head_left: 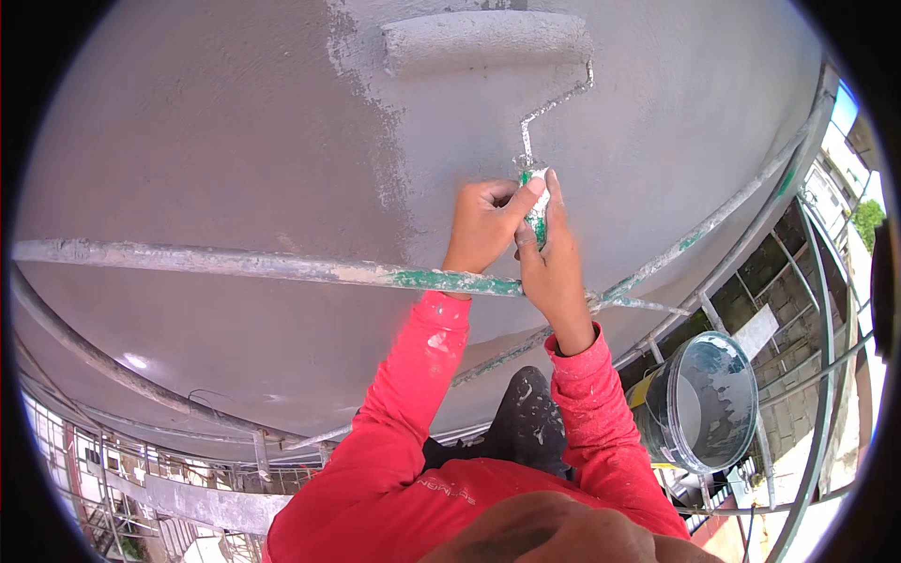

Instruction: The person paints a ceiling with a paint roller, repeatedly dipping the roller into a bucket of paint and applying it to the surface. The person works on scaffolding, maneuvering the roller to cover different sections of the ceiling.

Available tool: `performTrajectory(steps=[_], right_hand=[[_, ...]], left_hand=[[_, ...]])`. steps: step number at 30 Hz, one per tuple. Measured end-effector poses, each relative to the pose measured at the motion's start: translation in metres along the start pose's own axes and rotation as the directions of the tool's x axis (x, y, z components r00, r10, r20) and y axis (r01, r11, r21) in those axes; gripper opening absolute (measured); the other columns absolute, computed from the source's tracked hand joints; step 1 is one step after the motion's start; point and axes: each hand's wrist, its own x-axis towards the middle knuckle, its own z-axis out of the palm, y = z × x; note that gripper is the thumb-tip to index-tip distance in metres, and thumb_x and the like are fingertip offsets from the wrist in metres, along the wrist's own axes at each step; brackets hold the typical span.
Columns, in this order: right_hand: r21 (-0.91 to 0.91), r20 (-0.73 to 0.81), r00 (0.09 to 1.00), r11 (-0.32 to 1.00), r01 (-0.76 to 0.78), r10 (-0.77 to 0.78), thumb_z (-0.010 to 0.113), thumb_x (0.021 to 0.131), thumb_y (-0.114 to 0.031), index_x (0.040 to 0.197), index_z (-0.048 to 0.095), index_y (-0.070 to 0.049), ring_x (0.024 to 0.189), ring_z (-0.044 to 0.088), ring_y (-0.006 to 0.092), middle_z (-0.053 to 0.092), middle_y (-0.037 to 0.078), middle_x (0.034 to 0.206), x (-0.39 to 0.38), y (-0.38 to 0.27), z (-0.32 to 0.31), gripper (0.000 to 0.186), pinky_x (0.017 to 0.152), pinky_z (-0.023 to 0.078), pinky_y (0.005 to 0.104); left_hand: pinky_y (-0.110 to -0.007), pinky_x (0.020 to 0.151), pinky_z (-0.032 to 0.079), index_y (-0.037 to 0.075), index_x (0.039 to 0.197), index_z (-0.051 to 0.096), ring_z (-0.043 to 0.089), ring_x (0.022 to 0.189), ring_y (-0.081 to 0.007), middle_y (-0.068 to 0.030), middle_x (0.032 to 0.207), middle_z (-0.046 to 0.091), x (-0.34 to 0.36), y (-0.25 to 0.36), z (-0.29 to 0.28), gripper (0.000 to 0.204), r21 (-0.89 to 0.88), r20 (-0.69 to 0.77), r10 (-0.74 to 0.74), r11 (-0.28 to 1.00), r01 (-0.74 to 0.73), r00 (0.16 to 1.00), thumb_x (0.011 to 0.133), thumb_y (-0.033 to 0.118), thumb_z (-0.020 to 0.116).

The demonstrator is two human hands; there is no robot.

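Observation:
A paint roller (488, 43) coated in grey paint lies against the wall (235, 150), its bent wire frame running down to a green and white paint-smeared handle. My left hand (485, 223) wraps the handle from the left, thumb along its front. On the handle's right side my right hand (552, 249) is closed too, with its index finger stretched upward along it. Fresh lighter grey paint covers the wall around the roller. Left of a ragged edge the wall is darker. Both forearms wear red sleeves with paint specks.
A paint-splashed scaffold bar (282, 267) crosses in front of the wall below my hands. Another bar (713, 225) slants up at the right. A black bucket (713, 402) of grey paint stands at my right. Scaffold planks (211, 504) show at lower left.

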Motion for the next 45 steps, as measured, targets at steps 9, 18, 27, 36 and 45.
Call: performTrajectory(steps=[9,18,27,36,45], right_hand=[[-0.339,-0.059,0.994,0.938,0.071,-0.097,0.056,0.1,-0.019,0.126,0.041,0.008,0.058,0.062,0.0436,0.06,0.024,0.066,0.064,-0.042,-0.011,0.04,0.05,0.046,0.0485],[-0.443,-0.116,0.976,0.889,0.114,-0.183,0.055,0.101,-0.027,0.094,0.047,0.006,0.055,0.062,0.0423,0.06,0.024,0.064,0.16,-0.107,-0.022,0.034,0.048,0.048,0.0476],[-0.354,-0.085,0.993,0.934,0.044,-0.08,0.048,0.102,-0.033,0.102,0.053,0.009,0.053,0.066,0.0266,0.064,0.018,0.071,0.249,-0.176,-0.043,0.042,0.053,0.055,0.0392],[-0.353,-0.075,0.979,0.923,0.153,-0.191,0.049,0.1,-0.038,0.118,0.056,0.001,0.065,0.066,0.0341,0.066,0.02,0.089,0.402,-0.205,-0.08,0.044,0.054,0.054,0.0479],[-0.462,-0.049,0.978,0.873,0.159,-0.204,0.051,0.1,-0.035,0.097,0.056,0.0,0.055,0.059,0.0232,0.058,0.011,0.073,0.359,-0.198,-0.103,0.036,0.046,0.05,0.0419]], left_hand=[[-0.027,0.066,0.051,-0.002,0.115,0.067,0.063,0.074,-0.0142,-0.0086,0.093,0.071,-0.095,-0.105,-0.04,0.042,0.032,0.139,-0.322,0.947,0.32,0.937,0.1,0.036,0.058],[-0.04,0.069,0.048,-0.005,0.102,0.067,0.064,0.074,-0.0253,-0.0192,0.081,0.065,-0.179,-0.099,-0.054,0.048,0.471,0.433,-0.315,0.878,0.086,0.845,0.094,0.042,0.064],[-0.05,0.08,0.049,0.004,0.119,0.066,0.064,0.092,-0.0459,-0.0277,0.095,0.068,-0.192,-0.115,-0.037,0.053,0.537,0.372,-0.307,0.841,0.067,0.876,0.097,0.05,0.054],[-0.052,0.077,0.05,0.003,0.106,0.068,0.064,0.089,-0.0463,-0.0255,0.09,0.069,-0.201,-0.137,-0.036,0.054,0.584,0.284,-0.245,0.811,0.036,0.927,0.097,0.053,0.052],[-0.051,0.076,0.05,0.001,0.106,0.068,0.064,0.087,-0.0462,-0.025,0.088,0.068,-0.197,-0.125,-0.03,0.049,0.605,0.318,-0.239,0.796,-0.002,0.918,0.097,0.047,0.056]])
